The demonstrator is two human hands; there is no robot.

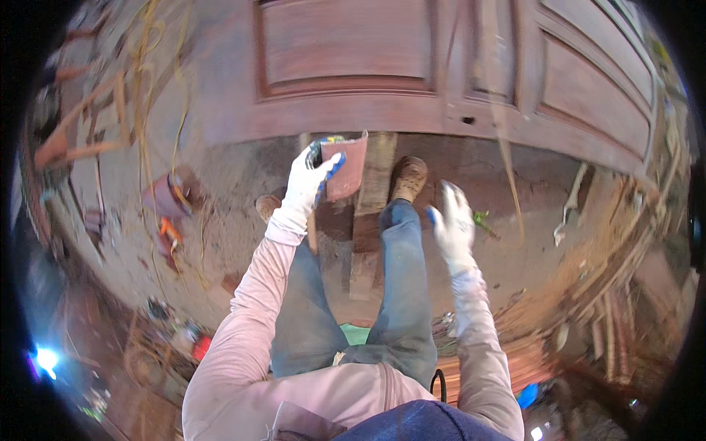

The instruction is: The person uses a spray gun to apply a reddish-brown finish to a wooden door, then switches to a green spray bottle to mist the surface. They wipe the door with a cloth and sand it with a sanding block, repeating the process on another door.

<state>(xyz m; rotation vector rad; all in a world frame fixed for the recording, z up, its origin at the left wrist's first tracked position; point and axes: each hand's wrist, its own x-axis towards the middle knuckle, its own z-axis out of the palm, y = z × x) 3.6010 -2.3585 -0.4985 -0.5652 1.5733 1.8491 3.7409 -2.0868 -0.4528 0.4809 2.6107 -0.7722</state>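
My left hand (309, 176), in a white glove with blue fingertips, grips a reddish-brown piece of sandpaper (346, 169), bent and curling at one edge. It is held up just short of the near edge of a brown panelled wooden door (346, 40). Over the ground on the right, my right hand (454, 224) wears a matching glove. Its fingers are stretched out, slightly blurred, and nothing shows in them. Neither hand touches the door.
Yellow cables (147, 95) trail down the left side beside a reddish bucket (167, 195) and an orange object (170, 231). A wooden frame (88, 128) stands at far left. Beneath the door, a wooden beam (376, 169) runs between my feet. A green sprig (484, 223) lies on the ground.
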